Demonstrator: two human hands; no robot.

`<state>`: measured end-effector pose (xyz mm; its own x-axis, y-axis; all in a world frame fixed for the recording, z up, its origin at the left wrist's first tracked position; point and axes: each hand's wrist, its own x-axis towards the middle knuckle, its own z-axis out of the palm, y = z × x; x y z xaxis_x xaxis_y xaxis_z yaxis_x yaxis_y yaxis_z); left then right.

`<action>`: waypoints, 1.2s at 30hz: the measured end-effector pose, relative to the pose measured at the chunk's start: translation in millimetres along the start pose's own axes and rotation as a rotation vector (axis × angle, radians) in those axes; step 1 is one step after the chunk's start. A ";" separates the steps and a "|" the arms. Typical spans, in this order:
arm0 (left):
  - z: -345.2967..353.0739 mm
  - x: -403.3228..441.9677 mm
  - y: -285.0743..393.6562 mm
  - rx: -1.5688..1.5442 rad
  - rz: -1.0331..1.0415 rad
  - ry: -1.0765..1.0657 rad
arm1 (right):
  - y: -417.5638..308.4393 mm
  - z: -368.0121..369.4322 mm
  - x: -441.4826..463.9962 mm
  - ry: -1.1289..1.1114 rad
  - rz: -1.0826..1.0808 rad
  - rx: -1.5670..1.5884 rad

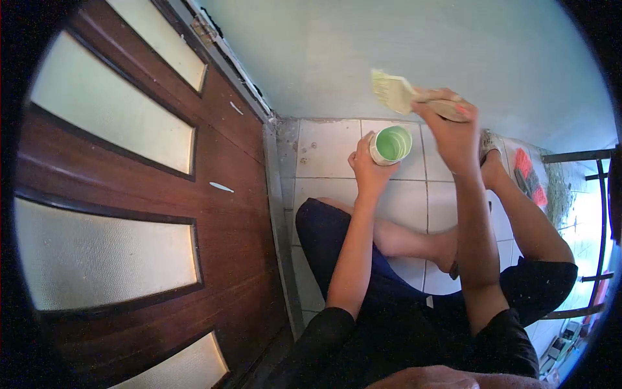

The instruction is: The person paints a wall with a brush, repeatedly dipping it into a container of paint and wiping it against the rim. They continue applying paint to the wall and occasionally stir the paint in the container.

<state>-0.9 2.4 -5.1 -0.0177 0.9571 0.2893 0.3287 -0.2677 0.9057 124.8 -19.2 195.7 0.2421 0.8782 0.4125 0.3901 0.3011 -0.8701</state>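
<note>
My left hand (369, 168) is wrapped round a small open paint can (409, 146), green inside, held above the floor tiles. Up and to the right, my right hand (451, 120) grips the handle of a paintbrush (396, 92). Its pale bristles point left, close to the light green wall (363, 45); whether they touch it I cannot tell. Brush and can are apart. How much paint is in the can does not show clearly.
A brown wooden door (236, 227) with frosted panes stands at the left. White tiles (327, 149) cover the floor under my crossed legs. To the right are a red and grey cloth-like thing (530, 176) and a dark metal frame (606, 214).
</note>
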 end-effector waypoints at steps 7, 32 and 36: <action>3.0 4.4 7.3 -0.060 0.166 0.073 | 11.9 -76.6 -31.6 0.057 0.354 0.229; -6.4 -3.7 10.4 0.172 0.202 -0.042 | 17.0 -1.3 -58.6 0.019 0.071 -0.440; -8.9 -5.0 14.5 0.142 0.185 -0.054 | 27.1 6.2 -63.7 -0.030 0.150 -0.445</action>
<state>-4.5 -7.2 9.3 0.1044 0.8989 0.4255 0.4509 -0.4241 0.7854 114.4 -64.7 144.2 0.3014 0.9123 0.2773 0.6976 -0.0127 -0.7164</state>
